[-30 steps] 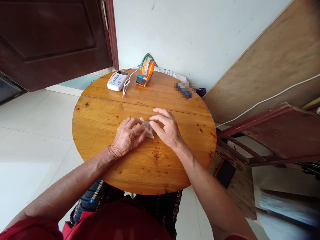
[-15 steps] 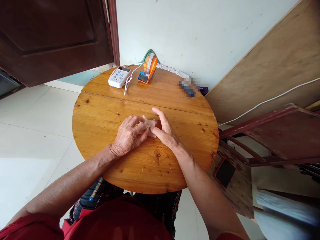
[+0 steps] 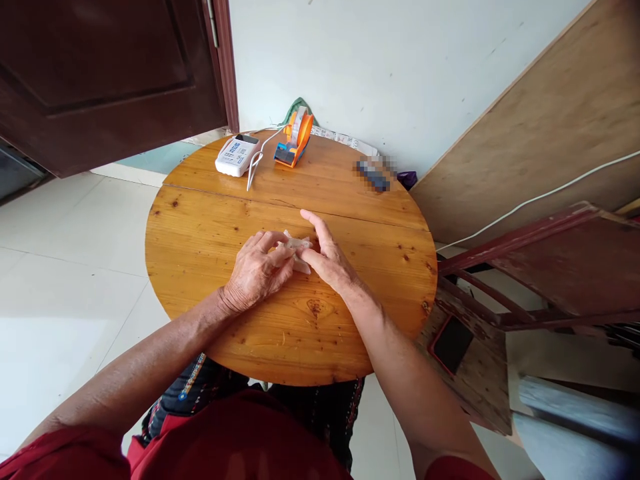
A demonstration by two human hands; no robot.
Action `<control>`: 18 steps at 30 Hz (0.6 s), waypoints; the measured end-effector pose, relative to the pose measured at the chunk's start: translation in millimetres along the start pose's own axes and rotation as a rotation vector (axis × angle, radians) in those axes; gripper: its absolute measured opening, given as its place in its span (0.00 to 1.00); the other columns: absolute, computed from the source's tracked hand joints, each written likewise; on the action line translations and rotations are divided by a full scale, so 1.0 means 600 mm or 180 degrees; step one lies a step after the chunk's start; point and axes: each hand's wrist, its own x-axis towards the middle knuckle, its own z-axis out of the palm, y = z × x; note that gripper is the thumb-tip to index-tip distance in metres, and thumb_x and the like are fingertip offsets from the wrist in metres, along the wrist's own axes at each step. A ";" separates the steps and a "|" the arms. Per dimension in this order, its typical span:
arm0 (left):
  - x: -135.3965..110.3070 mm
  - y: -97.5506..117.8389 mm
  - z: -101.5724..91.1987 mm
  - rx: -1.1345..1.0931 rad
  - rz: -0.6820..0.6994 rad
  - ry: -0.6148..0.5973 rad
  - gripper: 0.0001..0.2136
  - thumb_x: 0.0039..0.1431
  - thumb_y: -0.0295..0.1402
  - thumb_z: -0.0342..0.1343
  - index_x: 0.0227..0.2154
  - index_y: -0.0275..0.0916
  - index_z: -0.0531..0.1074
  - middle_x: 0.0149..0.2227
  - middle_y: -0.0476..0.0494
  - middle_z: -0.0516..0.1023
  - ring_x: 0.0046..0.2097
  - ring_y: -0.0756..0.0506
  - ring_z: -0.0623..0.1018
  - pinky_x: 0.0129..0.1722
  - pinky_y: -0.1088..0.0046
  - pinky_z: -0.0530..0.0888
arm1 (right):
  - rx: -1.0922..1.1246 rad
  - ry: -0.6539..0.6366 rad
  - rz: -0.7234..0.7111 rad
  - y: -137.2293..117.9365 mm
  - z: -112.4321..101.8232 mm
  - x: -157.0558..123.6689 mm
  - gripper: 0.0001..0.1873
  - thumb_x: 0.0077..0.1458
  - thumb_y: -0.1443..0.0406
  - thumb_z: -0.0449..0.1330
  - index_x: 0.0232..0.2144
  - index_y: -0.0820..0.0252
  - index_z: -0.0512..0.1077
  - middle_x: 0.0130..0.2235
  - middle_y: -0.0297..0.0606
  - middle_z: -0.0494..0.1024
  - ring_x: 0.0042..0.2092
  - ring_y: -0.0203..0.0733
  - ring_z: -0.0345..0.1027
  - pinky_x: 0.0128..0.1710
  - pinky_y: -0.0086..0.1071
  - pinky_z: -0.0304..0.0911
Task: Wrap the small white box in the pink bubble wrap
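Observation:
A small whitish, creased sheet, perhaps plastic or paper point(image 3: 299, 245), lies near the middle of the round wooden table point(image 3: 200, 227). My left hand point(image 3: 260, 267) rests over its left side, with curled fingers and thumb gripping it. From the right, my right hand point(image 3: 330, 260) reaches in with its thumb pressed on the sheet's right side. The right index finger is stretched out and points away above the table; the other right fingers are largely hidden. Much of the sheet is covered by both hands, so its exact kind cannot be made out.
At the back stand a white box-shaped device point(image 3: 237, 156) with a white cable point(image 3: 255, 163) and an orange tape dispenser point(image 3: 295, 140). A blurred dark object point(image 3: 374, 176) lies at the back right. A wooden chair point(image 3: 540, 267) holds a dark phone-like slab point(image 3: 452, 345).
My right thumb has shifted slightly over the sheet, and the right index finger has moved a little left and away. My left hand stays nearly still. The view has tilted very slightly.

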 end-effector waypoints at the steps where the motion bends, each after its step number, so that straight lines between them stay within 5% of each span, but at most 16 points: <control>1: 0.000 -0.001 0.000 -0.0055 -0.0002 -0.0007 0.08 0.68 0.33 0.55 0.38 0.42 0.79 0.46 0.39 0.79 0.41 0.44 0.77 0.42 0.63 0.76 | 0.0077 -0.0013 0.0017 -0.003 -0.001 0.003 0.40 0.55 0.63 0.60 0.70 0.45 0.61 0.66 0.36 0.72 0.64 0.53 0.67 0.67 0.53 0.62; 8: -0.001 -0.003 -0.001 -0.0150 -0.0019 0.0054 0.09 0.69 0.34 0.54 0.39 0.41 0.79 0.46 0.38 0.79 0.43 0.43 0.78 0.44 0.62 0.78 | 0.0513 0.0138 0.0176 -0.014 -0.040 -0.009 0.25 0.59 0.55 0.60 0.58 0.49 0.73 0.64 0.39 0.75 0.67 0.53 0.65 0.68 0.53 0.58; 13: 0.000 0.000 0.000 0.0002 0.0104 0.0159 0.07 0.68 0.33 0.56 0.36 0.40 0.78 0.45 0.38 0.80 0.39 0.44 0.77 0.40 0.64 0.76 | 0.0233 -0.0148 -0.0271 -0.022 -0.052 -0.011 0.15 0.55 0.58 0.62 0.45 0.51 0.78 0.52 0.40 0.83 0.61 0.55 0.71 0.65 0.54 0.60; 18: -0.001 0.001 0.001 0.0125 0.0075 0.0121 0.06 0.68 0.32 0.57 0.38 0.41 0.78 0.46 0.39 0.80 0.39 0.46 0.77 0.40 0.66 0.75 | -0.0026 -0.0323 -0.0530 -0.025 -0.052 -0.007 0.13 0.53 0.61 0.61 0.43 0.52 0.76 0.48 0.40 0.83 0.54 0.53 0.75 0.59 0.50 0.65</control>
